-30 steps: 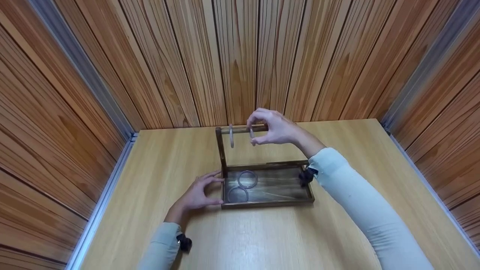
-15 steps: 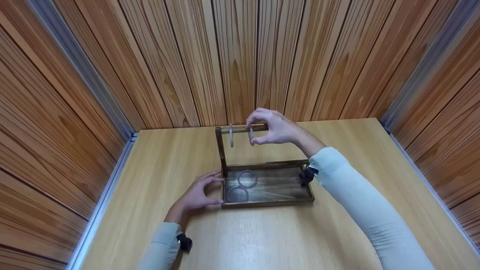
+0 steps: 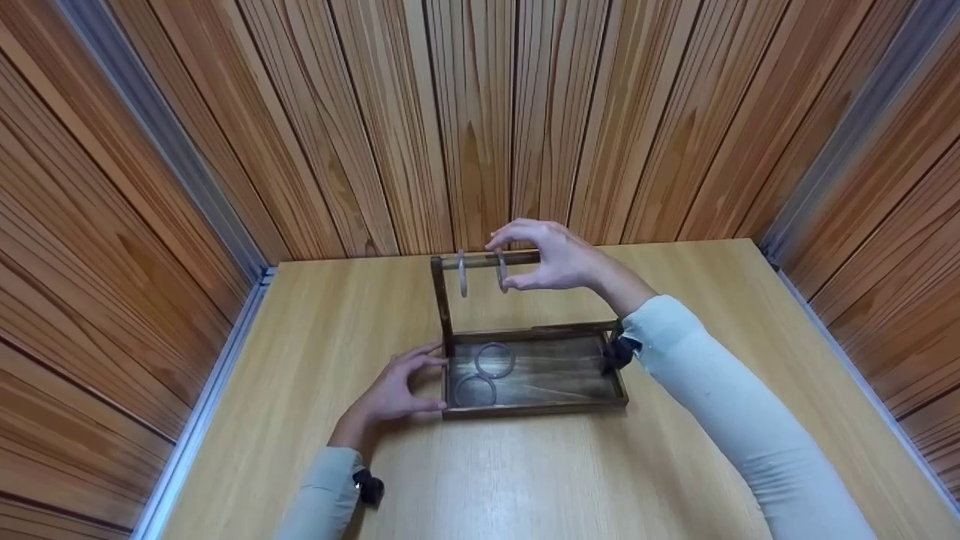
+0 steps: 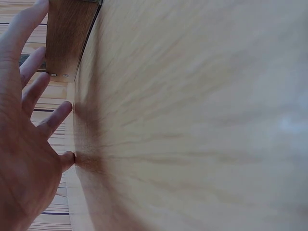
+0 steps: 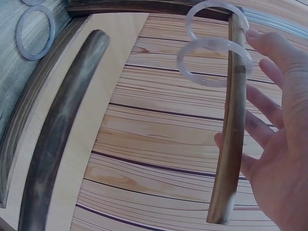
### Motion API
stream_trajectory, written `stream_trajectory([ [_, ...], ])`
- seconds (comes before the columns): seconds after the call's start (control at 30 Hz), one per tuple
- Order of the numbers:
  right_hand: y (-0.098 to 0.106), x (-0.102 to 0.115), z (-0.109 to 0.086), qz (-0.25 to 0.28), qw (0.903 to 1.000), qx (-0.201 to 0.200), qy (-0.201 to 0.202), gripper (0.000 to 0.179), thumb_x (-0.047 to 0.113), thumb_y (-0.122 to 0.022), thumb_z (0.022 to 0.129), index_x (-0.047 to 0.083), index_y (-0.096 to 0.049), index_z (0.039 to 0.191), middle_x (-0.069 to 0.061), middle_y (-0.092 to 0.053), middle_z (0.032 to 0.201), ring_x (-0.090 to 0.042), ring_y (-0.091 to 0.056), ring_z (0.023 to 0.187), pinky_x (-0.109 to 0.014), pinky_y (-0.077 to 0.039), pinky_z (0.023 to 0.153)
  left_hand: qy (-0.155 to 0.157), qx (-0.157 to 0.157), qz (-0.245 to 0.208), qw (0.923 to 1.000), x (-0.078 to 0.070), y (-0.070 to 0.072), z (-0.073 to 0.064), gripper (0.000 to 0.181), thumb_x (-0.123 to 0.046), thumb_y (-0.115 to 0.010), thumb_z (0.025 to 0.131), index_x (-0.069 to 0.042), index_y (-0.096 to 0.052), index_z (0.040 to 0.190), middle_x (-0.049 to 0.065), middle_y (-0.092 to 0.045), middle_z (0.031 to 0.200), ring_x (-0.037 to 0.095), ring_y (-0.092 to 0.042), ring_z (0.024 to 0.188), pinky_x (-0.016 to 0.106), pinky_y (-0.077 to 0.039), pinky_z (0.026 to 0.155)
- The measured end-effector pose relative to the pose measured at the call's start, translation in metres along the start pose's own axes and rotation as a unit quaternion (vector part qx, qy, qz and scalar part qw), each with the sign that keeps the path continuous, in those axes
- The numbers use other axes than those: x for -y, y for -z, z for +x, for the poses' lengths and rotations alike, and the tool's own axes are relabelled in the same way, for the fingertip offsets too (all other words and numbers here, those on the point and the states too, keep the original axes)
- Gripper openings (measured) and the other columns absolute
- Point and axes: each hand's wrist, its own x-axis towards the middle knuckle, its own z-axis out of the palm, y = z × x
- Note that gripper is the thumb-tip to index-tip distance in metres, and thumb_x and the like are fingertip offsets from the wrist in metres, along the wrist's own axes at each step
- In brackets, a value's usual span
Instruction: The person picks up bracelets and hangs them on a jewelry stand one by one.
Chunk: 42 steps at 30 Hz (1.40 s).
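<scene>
A dark wooden bangle stand has a tray base (image 3: 540,409) and an upper rod (image 3: 480,261) on a left post. Two pale translucent bangles hang from the rod, a left bangle (image 3: 463,276) and a right bangle (image 3: 502,271). My right hand (image 3: 559,256) is around the right bangle, thumb and fingers spread apart; in the right wrist view the thumb is close to that bangle (image 5: 214,62), contact unclear. Two more bangles, one farther back (image 3: 495,360) and one nearer (image 3: 475,390), lie in the tray's left part. My left hand (image 3: 394,386) rests its straight fingers against the tray's left side.
A lower dark bar (image 5: 62,130) runs along the tray's back side. The stand sits on a light wooden table (image 3: 337,315). Wood-plank walls (image 3: 480,127) with metal corner strips enclose the back and sides.
My right hand's fingers have spread away from the right bangle and the hand has shifted slightly right. The bangle hangs on the rod. My left hand stays in place.
</scene>
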Motion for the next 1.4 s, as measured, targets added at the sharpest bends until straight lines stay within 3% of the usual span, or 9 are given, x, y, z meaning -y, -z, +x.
stream_trajectory([
  [0.37,0.003,-0.002,-0.017,-0.005,1.0000,-0.006,-0.003,0.063,0.026,-0.091,0.092,0.015,-0.069,0.150,-0.016,-0.059,0.168,-0.045,-0.056,0.156,-0.071,-0.045,0.129,0.009,-0.003,0.003,1.0000,0.000,-0.001,0.001,0.074,-0.037,-0.095,0.090,-0.016,-0.067,0.154,0.010,-0.039,0.184,0.050,-0.029,0.172,0.083,0.000,0.138],
  [0.6,0.006,-0.006,-0.030,-0.013,0.9996,-0.025,0.005,0.060,0.024,-0.092,0.090,0.013,-0.072,0.147,-0.019,-0.060,0.167,-0.048,-0.059,0.153,-0.071,-0.048,0.127,-0.003,0.000,0.009,1.0000,0.000,-0.001,0.002,0.073,-0.037,-0.095,0.090,-0.014,-0.067,0.154,0.011,-0.041,0.184,0.049,-0.033,0.172,0.083,-0.004,0.138],
  [1.07,0.018,-0.015,-0.061,-0.037,0.9969,-0.062,0.030,0.053,0.022,-0.092,0.091,0.009,-0.075,0.139,-0.022,-0.064,0.162,-0.047,-0.067,0.144,-0.068,-0.057,0.117,-0.010,0.000,0.006,0.9999,0.001,-0.002,-0.001,0.075,-0.040,-0.095,0.090,-0.011,-0.066,0.154,0.014,-0.039,0.184,0.049,-0.032,0.172,0.086,0.002,0.135],
  [1.4,0.024,-0.023,-0.089,-0.046,0.9927,-0.105,0.036,0.046,0.012,-0.092,0.090,0.003,-0.076,0.133,-0.024,-0.066,0.157,-0.046,-0.069,0.141,-0.065,-0.059,0.114,-0.011,-0.006,0.006,0.9999,-0.002,-0.004,0.001,0.074,-0.037,-0.095,0.090,-0.013,-0.067,0.154,0.013,-0.041,0.183,0.049,-0.033,0.171,0.085,0.001,0.136],
])
